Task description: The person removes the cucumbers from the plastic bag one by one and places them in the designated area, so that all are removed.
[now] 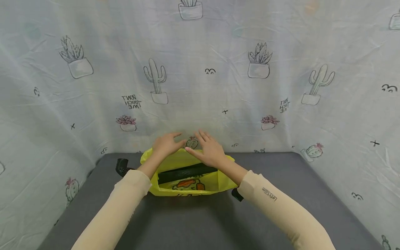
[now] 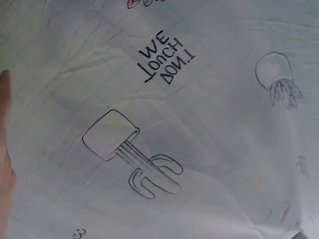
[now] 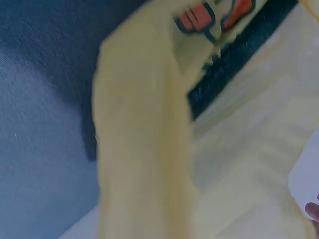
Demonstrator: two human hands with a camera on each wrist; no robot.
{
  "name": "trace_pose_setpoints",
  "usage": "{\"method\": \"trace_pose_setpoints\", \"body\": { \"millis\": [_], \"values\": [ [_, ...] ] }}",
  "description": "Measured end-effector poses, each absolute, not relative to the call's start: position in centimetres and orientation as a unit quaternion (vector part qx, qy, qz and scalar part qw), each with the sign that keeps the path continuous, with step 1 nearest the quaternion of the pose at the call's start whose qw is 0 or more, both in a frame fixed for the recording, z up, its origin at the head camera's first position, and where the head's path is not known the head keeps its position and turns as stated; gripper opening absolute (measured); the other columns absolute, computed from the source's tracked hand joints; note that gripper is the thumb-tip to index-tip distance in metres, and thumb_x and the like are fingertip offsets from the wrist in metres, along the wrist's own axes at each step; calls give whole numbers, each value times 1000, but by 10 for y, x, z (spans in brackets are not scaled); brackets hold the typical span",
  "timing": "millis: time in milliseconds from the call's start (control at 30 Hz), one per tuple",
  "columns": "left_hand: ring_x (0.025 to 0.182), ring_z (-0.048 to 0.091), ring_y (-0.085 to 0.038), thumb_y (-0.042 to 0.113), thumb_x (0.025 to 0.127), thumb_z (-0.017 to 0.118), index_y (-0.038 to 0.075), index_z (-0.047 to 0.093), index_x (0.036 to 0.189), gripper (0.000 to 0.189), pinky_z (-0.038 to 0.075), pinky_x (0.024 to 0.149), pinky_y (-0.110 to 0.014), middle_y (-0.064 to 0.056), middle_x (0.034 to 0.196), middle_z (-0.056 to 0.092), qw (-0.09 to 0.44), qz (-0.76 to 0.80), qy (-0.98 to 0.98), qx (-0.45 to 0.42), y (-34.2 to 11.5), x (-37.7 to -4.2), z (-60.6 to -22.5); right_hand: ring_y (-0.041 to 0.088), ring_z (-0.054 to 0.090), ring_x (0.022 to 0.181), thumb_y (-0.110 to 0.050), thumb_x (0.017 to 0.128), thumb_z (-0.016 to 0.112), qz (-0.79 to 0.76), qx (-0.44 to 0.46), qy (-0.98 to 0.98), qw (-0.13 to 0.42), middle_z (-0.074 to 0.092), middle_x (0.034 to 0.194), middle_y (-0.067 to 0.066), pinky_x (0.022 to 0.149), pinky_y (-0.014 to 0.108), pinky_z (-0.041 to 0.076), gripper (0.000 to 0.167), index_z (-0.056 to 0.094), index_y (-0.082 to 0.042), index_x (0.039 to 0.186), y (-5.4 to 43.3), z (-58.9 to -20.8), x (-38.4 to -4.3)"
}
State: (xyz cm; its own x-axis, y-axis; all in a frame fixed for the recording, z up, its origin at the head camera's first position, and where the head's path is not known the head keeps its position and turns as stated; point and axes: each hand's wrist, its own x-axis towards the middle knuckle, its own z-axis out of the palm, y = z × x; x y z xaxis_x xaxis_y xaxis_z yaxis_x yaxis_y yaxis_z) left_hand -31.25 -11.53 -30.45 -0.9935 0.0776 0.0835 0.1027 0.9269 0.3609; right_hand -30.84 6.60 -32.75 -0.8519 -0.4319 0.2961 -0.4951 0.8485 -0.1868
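Note:
A yellow bag (image 1: 187, 191) with an orange and dark printed picture stands on the grey table, its mouth wide open. Inside it lies a long, dark green bar-like thing (image 1: 184, 173), also visible as a dark strip (image 3: 224, 69) in the right wrist view. Above the bag's back left rim is my left hand (image 1: 166, 145), fingers extended and holding nothing. Opposite it, over the back right part, my right hand (image 1: 208, 150) spreads its thumb from straight fingers, palm turned inward. Only a slice of the left hand shows in the left wrist view.
Left of the bag a black, bent piece with small holes (image 1: 122, 167) sits on the grey table (image 1: 193, 225). Another dark piece (image 1: 237, 194) shows by the right sleeve. A pale curtain (image 1: 200, 90) printed with cacti hangs behind and along both sides.

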Motion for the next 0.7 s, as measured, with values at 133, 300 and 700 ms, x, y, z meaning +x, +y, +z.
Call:
{"method": "trace_pose_setpoints", "body": {
  "millis": [133,300,700],
  "values": [
    [61,57,-20,50,90,52,22,45,138,56,32,39,-24,-12,131,54,38,-216,-974,-52,-120,-301,-303,30,24,138,-62,89,41,140,267,-945,129,22,152,7,106,52,32,74,25,-19,147,66,-333,-295],
    [78,62,-29,51,89,53,24,47,137,56,35,41,-25,-12,136,49,51,-239,-968,-61,-129,-285,-306,28,24,138,-61,90,41,160,296,-933,128,22,152,5,107,50,32,72,27,-18,146,68,-340,-277],
    [83,59,-32,57,86,53,33,50,133,52,42,53,-39,-12,135,49,76,-247,-965,-47,-163,-246,-307,25,29,136,-55,91,47,205,306,-921,129,27,151,2,104,51,35,67,32,-18,145,88,-345,-244]
  ]
}}
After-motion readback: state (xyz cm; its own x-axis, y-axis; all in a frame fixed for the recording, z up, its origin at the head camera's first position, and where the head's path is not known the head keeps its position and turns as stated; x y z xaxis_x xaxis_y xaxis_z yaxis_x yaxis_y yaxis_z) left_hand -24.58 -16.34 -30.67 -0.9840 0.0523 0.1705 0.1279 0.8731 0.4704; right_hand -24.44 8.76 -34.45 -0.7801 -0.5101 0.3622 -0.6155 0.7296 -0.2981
